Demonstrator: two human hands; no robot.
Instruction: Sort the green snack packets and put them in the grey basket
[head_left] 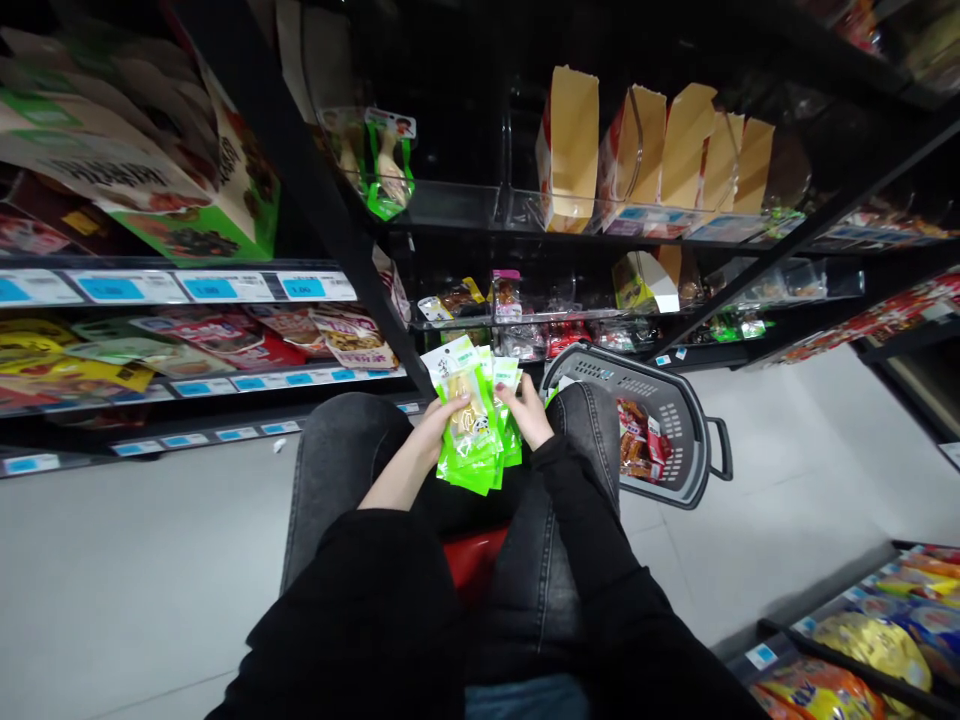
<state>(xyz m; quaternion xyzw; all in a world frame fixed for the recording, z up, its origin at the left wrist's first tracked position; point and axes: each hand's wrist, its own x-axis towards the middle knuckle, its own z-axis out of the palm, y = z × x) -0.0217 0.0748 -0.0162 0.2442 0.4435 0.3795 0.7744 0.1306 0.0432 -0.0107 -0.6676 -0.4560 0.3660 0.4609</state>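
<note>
Labels [321, 286] on the left shelf edge [135, 286] read "1.00" in blue

Head view: green-and-white snack packets [471, 425] held in a fanned stack between left hand [448, 415] and right hand [527, 408], above the lap. Left thumb laid on the front packet; right hand closed on the rear ones. Gray basket [679, 425] on the floor [750, 540], beside the right knee, red packets [641, 440] inside. Open-topped cartons [641, 150] lined up on the upper shelf; one green packet [388, 165] hung toward its left end. Blue-and-white price labels [225, 287] fixed along the shelf edges at left.
</note>
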